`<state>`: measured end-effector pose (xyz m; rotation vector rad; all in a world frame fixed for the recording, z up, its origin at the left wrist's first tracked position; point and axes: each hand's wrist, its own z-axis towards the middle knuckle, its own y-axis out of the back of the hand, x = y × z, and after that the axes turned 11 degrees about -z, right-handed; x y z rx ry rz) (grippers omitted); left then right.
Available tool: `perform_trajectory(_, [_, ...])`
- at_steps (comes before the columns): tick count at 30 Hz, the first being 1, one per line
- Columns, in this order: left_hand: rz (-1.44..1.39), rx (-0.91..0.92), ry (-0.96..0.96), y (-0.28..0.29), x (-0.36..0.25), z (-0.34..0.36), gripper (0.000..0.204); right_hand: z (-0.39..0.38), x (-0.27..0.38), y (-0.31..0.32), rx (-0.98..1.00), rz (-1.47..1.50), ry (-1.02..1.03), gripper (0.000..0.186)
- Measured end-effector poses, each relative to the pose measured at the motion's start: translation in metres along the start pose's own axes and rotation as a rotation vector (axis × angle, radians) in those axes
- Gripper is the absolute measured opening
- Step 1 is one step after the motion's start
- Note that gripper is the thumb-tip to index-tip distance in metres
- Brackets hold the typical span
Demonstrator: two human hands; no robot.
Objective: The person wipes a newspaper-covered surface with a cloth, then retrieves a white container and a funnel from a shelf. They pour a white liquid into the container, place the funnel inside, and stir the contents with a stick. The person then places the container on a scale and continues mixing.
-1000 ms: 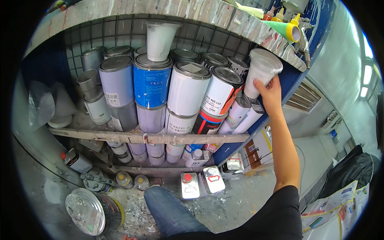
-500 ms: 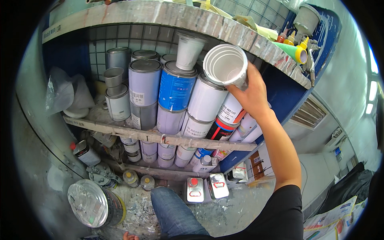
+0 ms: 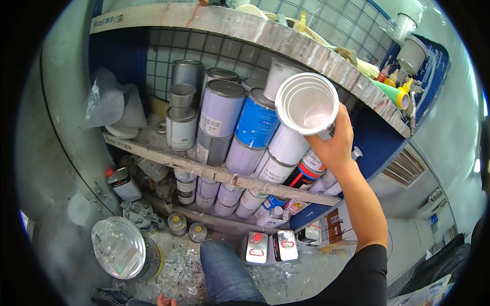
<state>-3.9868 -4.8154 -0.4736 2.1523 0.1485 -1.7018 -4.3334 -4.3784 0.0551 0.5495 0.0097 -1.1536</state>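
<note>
My right hand [image 3: 333, 142] is closed around the outside of a white plastic cup [image 3: 307, 103], gripping it from the right and below. The cup is tilted with its mouth toward me, showing ringed inner walls and a faintly pinkish bottom. Behind its left edge, another pale cup [image 3: 276, 76] stands on a blue-labelled paint can [image 3: 256, 122]. White paint cans [image 3: 289, 145] are just below my right hand. Only a few fingertips of my left hand [image 3: 166, 300] show at the lower edge, slightly apart, with nothing visible in them; the rest is cut off.
A paint-streaked upper shelf edge [image 3: 286, 41] runs close above the cup. Stacked cans line the middle shelf [image 3: 224, 176], with a plastic bag [image 3: 104, 102] at its left. On the floor are a large lidded bucket [image 3: 117, 247] and rectangular metal tins [image 3: 256, 247].
The view has shifted, so the shelves appear farther right. My right hand still grips the cup, whose mouth now faces me more fully and overlaps the standing cup.
</note>
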Motion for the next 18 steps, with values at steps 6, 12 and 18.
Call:
perform_trajectory(6, [0.018, -0.025, 0.062, 0.002, 0.003, 0.005, 0.053, 0.038, 0.101, -0.044, 0.205, 0.589, -0.206, 0.071])
perform_trajectory(12, [-0.083, -0.103, 0.013, 0.0, 0.001, -0.003, 0.057, 0.078, 0.136, -0.117, 0.343, 0.929, -0.42, 0.073])
perform_trajectory(18, [0.007, -0.283, -0.543, -0.007, -0.17, 0.107, 0.066, 0.045, 0.169, -0.102, 0.271, 1.344, -0.339, 0.075])
